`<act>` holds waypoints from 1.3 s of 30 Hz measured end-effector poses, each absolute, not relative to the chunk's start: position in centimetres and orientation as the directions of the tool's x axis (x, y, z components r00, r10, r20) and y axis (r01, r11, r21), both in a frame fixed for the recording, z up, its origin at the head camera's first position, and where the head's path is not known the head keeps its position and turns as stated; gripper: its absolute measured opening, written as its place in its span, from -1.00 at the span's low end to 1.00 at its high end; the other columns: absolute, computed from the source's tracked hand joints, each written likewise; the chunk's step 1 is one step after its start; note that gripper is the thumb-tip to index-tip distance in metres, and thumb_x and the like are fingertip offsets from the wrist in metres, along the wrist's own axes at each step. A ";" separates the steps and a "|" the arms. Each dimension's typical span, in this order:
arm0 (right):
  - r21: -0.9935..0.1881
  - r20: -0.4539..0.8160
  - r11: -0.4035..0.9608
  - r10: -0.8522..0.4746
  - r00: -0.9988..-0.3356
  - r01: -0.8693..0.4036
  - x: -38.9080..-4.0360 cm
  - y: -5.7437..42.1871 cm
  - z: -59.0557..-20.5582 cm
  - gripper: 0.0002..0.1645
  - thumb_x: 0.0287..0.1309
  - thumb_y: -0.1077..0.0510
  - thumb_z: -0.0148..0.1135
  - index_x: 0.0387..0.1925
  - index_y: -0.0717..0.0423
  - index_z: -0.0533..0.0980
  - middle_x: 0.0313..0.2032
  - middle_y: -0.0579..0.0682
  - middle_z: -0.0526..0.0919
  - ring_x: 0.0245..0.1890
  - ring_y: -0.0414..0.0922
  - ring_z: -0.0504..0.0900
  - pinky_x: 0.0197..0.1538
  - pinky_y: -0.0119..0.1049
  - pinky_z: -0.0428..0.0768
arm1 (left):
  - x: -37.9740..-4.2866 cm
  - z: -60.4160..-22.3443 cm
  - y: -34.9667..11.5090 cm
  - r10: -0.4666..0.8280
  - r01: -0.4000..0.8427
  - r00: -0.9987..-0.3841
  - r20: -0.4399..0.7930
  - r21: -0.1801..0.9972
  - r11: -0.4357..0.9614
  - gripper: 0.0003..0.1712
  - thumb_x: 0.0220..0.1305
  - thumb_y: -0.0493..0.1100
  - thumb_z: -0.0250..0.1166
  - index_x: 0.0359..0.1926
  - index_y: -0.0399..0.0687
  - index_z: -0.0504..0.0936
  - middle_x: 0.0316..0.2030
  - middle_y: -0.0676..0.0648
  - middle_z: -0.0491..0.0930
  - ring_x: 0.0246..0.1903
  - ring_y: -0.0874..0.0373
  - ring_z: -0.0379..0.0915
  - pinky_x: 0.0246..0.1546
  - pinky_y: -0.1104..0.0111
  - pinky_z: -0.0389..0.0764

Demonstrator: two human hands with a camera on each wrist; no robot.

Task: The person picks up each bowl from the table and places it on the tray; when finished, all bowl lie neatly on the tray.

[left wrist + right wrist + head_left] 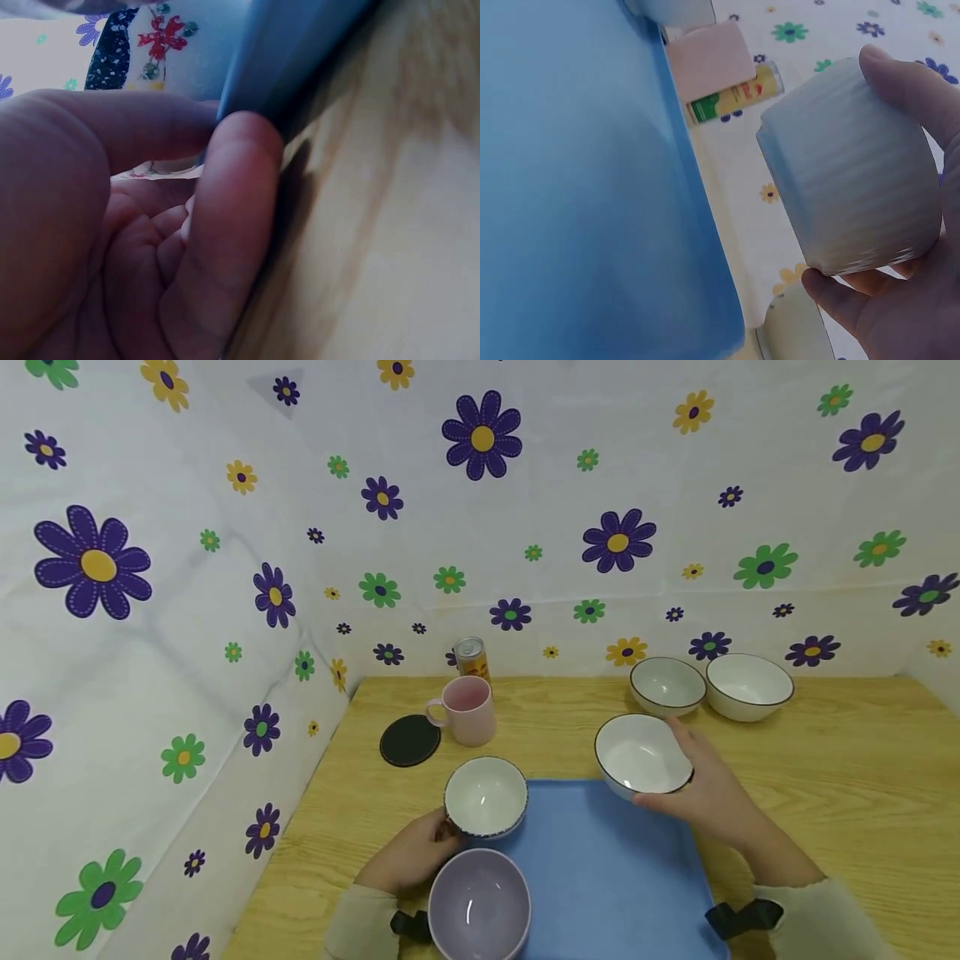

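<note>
My right hand [708,785] grips a white bowl [643,752] with a dark rim, held over the far right corner of the blue tray [615,868]. In the right wrist view, thumb and fingers span the ribbed outside of this bowl [855,172]. At the tray's left edge, my left hand [420,852] pinches the rim of the tray [262,60] between thumb and finger, low over the table. Close beside that hand, a white bowl with a speckled rim [486,797] and a lilac bowl [480,906] stand along the tray's left side.
Two more white bowls, a smaller one [667,685] and a wider one [748,687], stand at the back right. Toward the back left are a pink mug [471,714], a drink can [471,656] and a black round coaster [410,741]. Flower-printed cloth hangs behind the wooden table [847,785].
</note>
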State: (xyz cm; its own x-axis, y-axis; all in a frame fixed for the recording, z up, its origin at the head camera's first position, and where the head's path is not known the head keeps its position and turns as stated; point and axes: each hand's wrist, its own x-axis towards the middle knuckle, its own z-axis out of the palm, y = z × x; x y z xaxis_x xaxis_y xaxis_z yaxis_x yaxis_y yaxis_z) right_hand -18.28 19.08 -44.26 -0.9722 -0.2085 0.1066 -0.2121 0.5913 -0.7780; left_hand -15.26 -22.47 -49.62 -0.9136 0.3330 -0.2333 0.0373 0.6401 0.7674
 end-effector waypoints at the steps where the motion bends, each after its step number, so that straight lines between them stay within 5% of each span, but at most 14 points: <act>1: -0.778 0.103 0.590 -0.218 -0.970 -0.215 -18.2 18.9 -44.2 0.49 -0.12 -0.15 0.64 0.59 0.17 -0.15 0.48 0.45 -0.03 0.35 0.45 0.16 0.17 0.46 0.33 | -15.3 -49.7 -22.5 0.328 0.032 -0.914 -0.238 0.765 0.643 -0.61 0.37 -0.07 0.21 0.16 -0.07 0.48 -0.41 0.02 0.50 -0.39 0.13 0.43 -0.37 0.27 0.46; 17: -0.795 0.115 0.517 -0.385 -0.916 -0.318 -16.9 15.6 -45.9 0.48 -0.21 -0.19 0.67 0.57 0.15 -0.04 0.47 0.24 0.12 0.38 0.28 0.23 0.23 0.40 0.32 | -15.2 -49.4 -22.4 0.337 0.058 -0.916 -0.220 0.756 0.652 -0.64 0.37 -0.08 0.20 0.14 -0.07 0.48 -0.42 0.02 0.49 -0.40 0.13 0.43 -0.39 0.27 0.46; 39: -0.785 0.060 0.528 -0.456 -0.888 -0.324 -16.7 13.8 -48.0 0.49 -0.20 -0.30 0.62 0.56 0.22 -0.01 0.44 0.28 0.16 0.30 0.24 0.36 0.20 0.32 0.39 | -15.1 -49.3 -22.4 0.342 0.071 -0.916 -0.210 0.755 0.652 -0.67 0.40 -0.08 0.18 0.12 -0.07 0.48 -0.41 0.02 0.47 -0.38 0.12 0.42 -0.37 0.25 0.44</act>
